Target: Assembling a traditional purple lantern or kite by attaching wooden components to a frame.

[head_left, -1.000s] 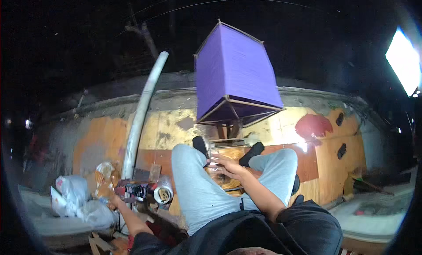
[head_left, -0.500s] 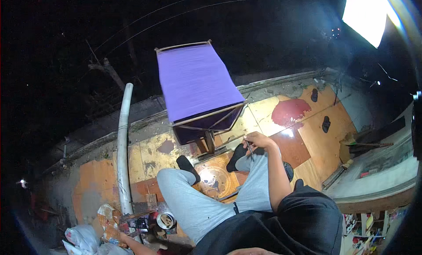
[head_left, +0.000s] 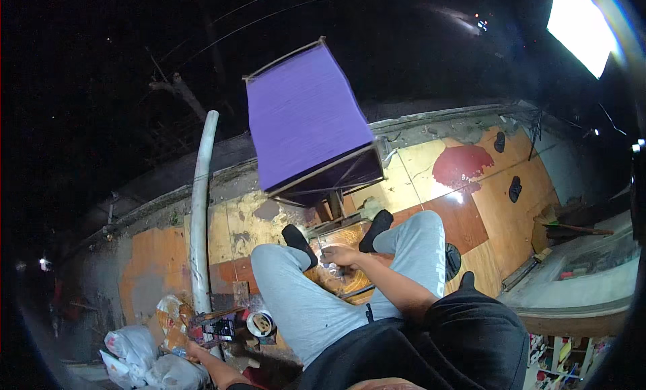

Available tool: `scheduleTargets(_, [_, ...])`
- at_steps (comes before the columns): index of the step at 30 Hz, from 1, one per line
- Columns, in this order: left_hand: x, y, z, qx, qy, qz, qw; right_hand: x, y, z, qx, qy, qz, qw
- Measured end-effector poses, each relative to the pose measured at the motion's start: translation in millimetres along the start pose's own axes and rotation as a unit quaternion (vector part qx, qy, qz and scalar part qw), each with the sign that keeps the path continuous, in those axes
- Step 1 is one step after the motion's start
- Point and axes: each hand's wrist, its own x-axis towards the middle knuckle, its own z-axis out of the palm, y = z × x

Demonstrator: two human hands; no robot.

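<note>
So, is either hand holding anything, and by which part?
I can't tell: the left hand is at the orange-white package, near its lower end; anything the right hand might pinch is too small to make out.

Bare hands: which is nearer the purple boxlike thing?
The right bare hand, between grey trouser legs; the left bare hand is farther, near white plastic bags.

A single wide fisheye view looks out from the person's head, facing forward and steeply down; the grey-trousered legs (head_left: 306,319) lie close below, the right hand (head_left: 342,257) near mid-picture, the left hand (head_left: 193,350) lower left, the floor (head_left: 501,222) bending away beyond.
</note>
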Motion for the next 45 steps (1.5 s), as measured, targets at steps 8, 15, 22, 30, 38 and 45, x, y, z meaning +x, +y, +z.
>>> scheduleTargets(8, [5.9, -8.9, 4.2, -0.011, 0.001, -0.014, 1.000, -102.3, -94.6, -5.6, 0.226, -0.136, -0.143, 0.954])
scheduleTargets(15, [12.8, -16.3, 7.2, -0.024, 0.015, -0.019, 0.999, -169.8, -93.2, -89.4, 0.190, 0.159, -0.149, 0.957])
scheduleTargets(22, [5.0, 2.3, -13.8, 0.002, -0.028, -0.071, 0.997, -102.6, 7.5, -144.6, 0.105, 0.362, 0.015, 0.926])
scheduleTargets(30, [12.2, -8.3, 4.3, -0.029, 0.005, -0.052, 0.998, 47.4, 105.4, -41.7, -0.034, 0.295, 0.084, 0.951])
scheduleTargets(38, [14.1, -22.0, -2.5, -0.099, -0.076, -0.031, 0.992, -31.7, -44.5, 39.3, 0.294, -0.076, -0.015, 0.953])
scheduleTargets(45, [7.0, -13.5, -1.5, 0.079, 0.005, -0.019, 0.997, -125.9, -115.4, -1.4, 0.359, 0.079, -0.100, 0.925])
